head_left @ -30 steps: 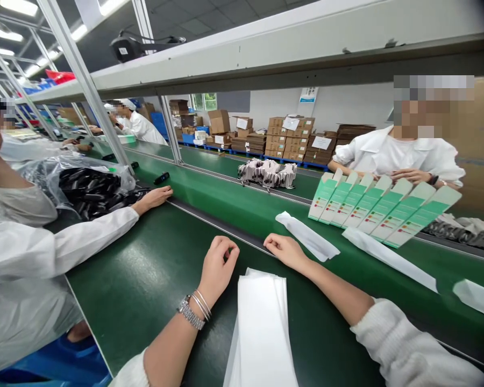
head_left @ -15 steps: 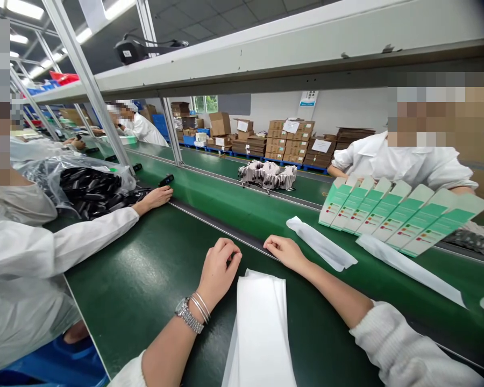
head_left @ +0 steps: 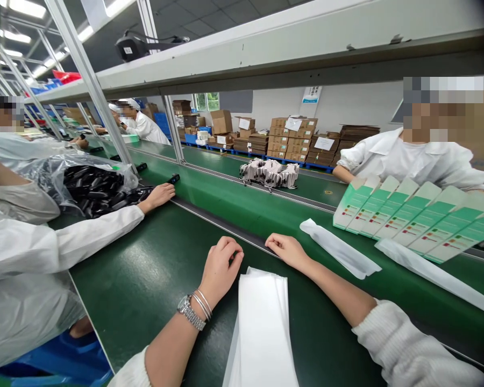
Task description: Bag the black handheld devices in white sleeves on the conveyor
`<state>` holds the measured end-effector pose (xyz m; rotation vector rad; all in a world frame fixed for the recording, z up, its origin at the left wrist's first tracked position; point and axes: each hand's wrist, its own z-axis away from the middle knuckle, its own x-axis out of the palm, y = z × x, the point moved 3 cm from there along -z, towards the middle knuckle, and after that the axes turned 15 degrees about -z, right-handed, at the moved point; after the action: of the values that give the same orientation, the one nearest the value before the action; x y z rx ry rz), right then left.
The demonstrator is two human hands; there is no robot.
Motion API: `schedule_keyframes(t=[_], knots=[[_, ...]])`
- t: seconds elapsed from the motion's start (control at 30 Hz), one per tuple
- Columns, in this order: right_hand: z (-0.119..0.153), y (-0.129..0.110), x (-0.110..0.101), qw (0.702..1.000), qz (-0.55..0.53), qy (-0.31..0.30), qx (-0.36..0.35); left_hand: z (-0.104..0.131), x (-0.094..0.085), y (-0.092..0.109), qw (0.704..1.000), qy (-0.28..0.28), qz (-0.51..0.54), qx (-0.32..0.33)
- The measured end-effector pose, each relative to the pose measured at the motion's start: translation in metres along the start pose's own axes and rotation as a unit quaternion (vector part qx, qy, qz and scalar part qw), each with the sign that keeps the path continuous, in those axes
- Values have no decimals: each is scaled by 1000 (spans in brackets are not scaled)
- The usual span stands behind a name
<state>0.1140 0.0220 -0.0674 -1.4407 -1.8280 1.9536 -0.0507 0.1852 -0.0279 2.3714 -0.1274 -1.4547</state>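
My left hand (head_left: 222,269) rests over the green table (head_left: 145,290), its fingers curled and closed; whatever they might pinch does not show. Just right of it lies a stack of white sleeves (head_left: 264,322). My right hand (head_left: 286,250) is beyond the stack, at the near edge of the green belt (head_left: 234,209), with fingers folded together and their inside hidden. A white pouch (head_left: 341,248) lies on the belt to the right of my right hand. Another white pouch (head_left: 435,274) is farther right. Neither hand touches the stack.
Green-and-white boxes (head_left: 411,215) lean in a row at the right, before a person in white. Bundled pale items (head_left: 270,173) sit across the belt. At left, a co-worker's hand (head_left: 159,196) is near a black device (head_left: 173,179) and a bag of black parts (head_left: 97,188). A shelf (head_left: 242,59) spans overhead.
The white pouches and green-and-white boxes have shifted right along the belt. The black device near the co-worker's hand has moved slightly right. My hands have kept nearly the same pose.
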Motion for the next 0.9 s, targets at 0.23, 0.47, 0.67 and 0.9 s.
schedule_keyframes(t=[0.23,0.47,0.67,0.9], knots=[[-1,1,1,1000,5,0,-1,1,1,2,1000,2,-4,10],[-3,5,2,1000,7,-3,-5,1,2,0,1000,9,-9,19],[-4,3,2,1000,8,-3,-5,1,0,-1,999,15,-16,24],[-3,4,2,1000,7,-4,-9,1,1,-1,1000,8,-11,24]])
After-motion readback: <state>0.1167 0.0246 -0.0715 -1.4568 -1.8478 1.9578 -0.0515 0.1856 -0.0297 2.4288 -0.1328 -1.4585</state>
